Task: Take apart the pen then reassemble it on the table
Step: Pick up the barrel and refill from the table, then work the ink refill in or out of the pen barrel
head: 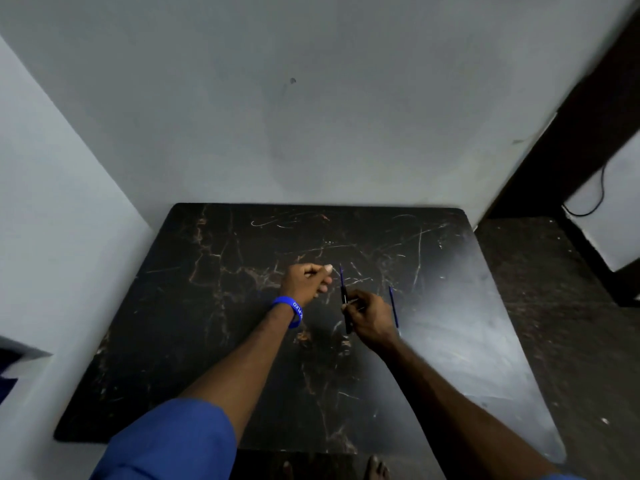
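Observation:
My right hand (370,317) grips a dark pen barrel (346,306) above the middle of the black marble table (214,341). A thin blue refill (341,276) sticks out of the barrel's far end. A second thin blue rod (393,306) lies on the table just right of my right hand. My left hand (308,280), with a blue wristband (290,310), is curled shut a little left of the refill tip; whether a small part sits inside it is hidden.
The table stands against a grey wall (311,116) at the back and left. Dark floor (554,306) lies to the right, with a white panel and black cable (597,199) beyond. My bare feet (375,467) show under the near edge.

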